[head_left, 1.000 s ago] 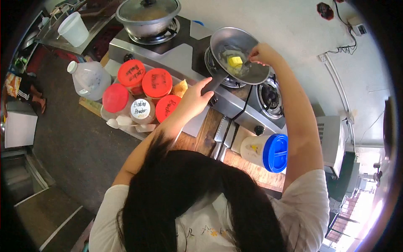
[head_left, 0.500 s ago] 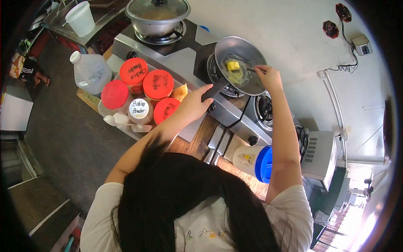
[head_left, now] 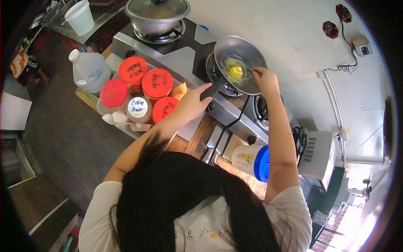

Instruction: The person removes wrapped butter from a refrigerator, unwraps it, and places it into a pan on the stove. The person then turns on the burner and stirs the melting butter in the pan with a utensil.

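A grey pan (head_left: 252, 53) sits tilted over the middle burner, with a yellow block of butter (head_left: 236, 72) and melted liquid round it. My left hand (head_left: 196, 102) is closed round the pan's black handle (head_left: 213, 88). At the pan's right rim, my right hand (head_left: 265, 80) pinches the end of a thin dark utensil (head_left: 250, 70) that reaches in beside the butter. The utensil's tip is too small to make out clearly.
Red-lidded jars (head_left: 157, 83) and a baking powder jar (head_left: 137, 107) stand left of my left forearm, near a plastic jug (head_left: 90, 71). A lidded pot (head_left: 157, 21) is on the far burner. A blue-lidded tub (head_left: 247, 159) stands by my right forearm. A person's legs (head_left: 37, 73) show far left.
The butter has shifted within the pan, most recently slightly down and right. My right hand has moved lower in view since the first frame, with the utensil. My left hand stays on the handle.
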Demonstrator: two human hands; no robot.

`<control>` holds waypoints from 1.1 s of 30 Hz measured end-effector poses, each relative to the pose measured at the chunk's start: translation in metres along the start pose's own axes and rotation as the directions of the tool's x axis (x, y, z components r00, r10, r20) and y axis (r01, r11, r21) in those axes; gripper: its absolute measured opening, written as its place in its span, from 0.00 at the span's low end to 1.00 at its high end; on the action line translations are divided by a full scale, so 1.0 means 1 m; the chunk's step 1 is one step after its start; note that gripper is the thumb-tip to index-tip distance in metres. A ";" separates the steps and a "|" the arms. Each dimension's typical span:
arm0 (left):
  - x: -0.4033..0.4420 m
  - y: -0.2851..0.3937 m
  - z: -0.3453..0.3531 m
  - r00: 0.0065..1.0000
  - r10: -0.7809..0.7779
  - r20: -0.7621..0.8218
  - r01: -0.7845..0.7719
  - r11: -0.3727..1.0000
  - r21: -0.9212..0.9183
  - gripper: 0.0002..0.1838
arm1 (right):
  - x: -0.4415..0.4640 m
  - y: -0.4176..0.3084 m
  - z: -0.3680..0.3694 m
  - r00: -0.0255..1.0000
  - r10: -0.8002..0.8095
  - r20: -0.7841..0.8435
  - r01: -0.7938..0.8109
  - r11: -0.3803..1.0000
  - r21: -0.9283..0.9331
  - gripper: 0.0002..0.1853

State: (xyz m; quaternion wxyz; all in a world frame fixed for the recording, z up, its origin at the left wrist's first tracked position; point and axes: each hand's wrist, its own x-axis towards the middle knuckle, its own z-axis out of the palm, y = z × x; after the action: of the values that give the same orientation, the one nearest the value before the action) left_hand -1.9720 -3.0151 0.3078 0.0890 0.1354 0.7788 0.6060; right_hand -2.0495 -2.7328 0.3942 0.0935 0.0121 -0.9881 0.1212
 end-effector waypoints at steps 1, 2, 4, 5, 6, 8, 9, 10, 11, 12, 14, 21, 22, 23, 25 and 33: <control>0.000 0.000 0.000 1.000 0.002 0.002 -0.002 1.000 -0.012 0.27 | -0.004 -0.001 0.001 1.000 -0.025 -0.017 0.025 0.999 -0.023 0.13; 0.000 0.001 -0.001 1.000 0.004 0.003 -0.004 1.000 -0.023 0.27 | -0.007 -0.002 0.001 0.998 -0.053 -0.033 0.051 0.998 -0.046 0.13; -0.001 0.005 -0.003 1.000 -0.014 0.018 0.014 1.000 -0.027 0.27 | -0.015 -0.008 -0.006 0.996 -0.034 -0.083 0.031 0.999 -0.029 0.13; -0.001 0.006 -0.004 0.999 -0.024 0.024 0.025 0.999 -0.030 0.27 | -0.018 -0.011 -0.009 0.994 -0.025 -0.107 0.023 1.000 -0.020 0.12; -0.001 0.005 -0.004 1.000 -0.016 0.011 0.016 1.000 -0.017 0.27 | -0.020 -0.012 -0.008 0.997 -0.022 -0.078 0.019 0.999 -0.033 0.12; 0.000 0.004 -0.002 1.000 0.004 -0.008 -0.004 1.000 0.010 0.27 | -0.024 -0.011 -0.006 1.000 -0.007 -0.023 0.005 0.998 -0.059 0.12; 0.000 0.004 -0.002 1.000 0.000 0.002 0.000 1.000 -0.007 0.27 | -0.025 -0.006 -0.003 0.999 -0.013 -0.035 0.010 0.997 -0.076 0.12; 0.000 0.005 -0.003 1.000 -0.005 0.010 0.005 1.000 -0.023 0.27 | -0.025 -0.001 0.003 0.999 -0.021 -0.047 0.017 0.996 -0.091 0.12; 0.000 0.006 -0.004 1.000 -0.010 0.015 0.010 0.999 -0.040 0.27 | -0.023 0.003 0.007 0.998 -0.033 -0.058 0.026 0.994 -0.107 0.12; 0.000 0.005 -0.004 1.000 -0.001 0.014 0.001 0.999 -0.042 0.27 | -0.020 0.004 0.008 0.998 -0.014 -0.056 0.009 0.996 -0.092 0.12; 0.001 0.000 -0.003 1.000 0.016 0.011 -0.015 0.999 -0.048 0.27 | -0.015 0.007 0.009 0.998 0.023 -0.051 -0.027 0.998 -0.061 0.13; -0.001 0.009 -0.007 0.998 -0.061 0.033 0.063 0.997 -0.035 0.27 | 0.029 0.014 0.023 0.988 -0.011 -0.156 0.006 0.999 -0.036 0.13; -0.001 0.009 -0.006 0.998 -0.060 0.027 0.061 0.997 -0.041 0.27 | 0.035 0.012 0.025 0.987 -0.011 -0.159 0.010 1.000 -0.003 0.13; -0.001 0.008 -0.006 0.998 -0.059 0.021 0.060 0.997 -0.047 0.27 | 0.038 0.008 0.027 0.987 -0.010 -0.162 0.015 0.999 0.031 0.12; -0.001 0.002 -0.003 1.000 -0.010 -0.009 0.009 0.999 -0.047 0.27 | 0.041 0.000 0.029 0.991 -0.027 -0.129 0.037 0.997 0.074 0.13; 0.001 -0.002 -0.002 1.000 0.021 -0.019 -0.022 0.998 -0.055 0.26 | -0.005 -0.026 0.005 0.992 -0.122 0.045 0.116 0.987 0.109 0.14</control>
State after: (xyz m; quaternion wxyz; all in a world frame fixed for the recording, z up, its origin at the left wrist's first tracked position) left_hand -1.9736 -3.0173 0.3068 0.0791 0.1359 0.7609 0.6296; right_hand -2.0443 -2.7593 0.3945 0.0743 0.0790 -0.9799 0.1674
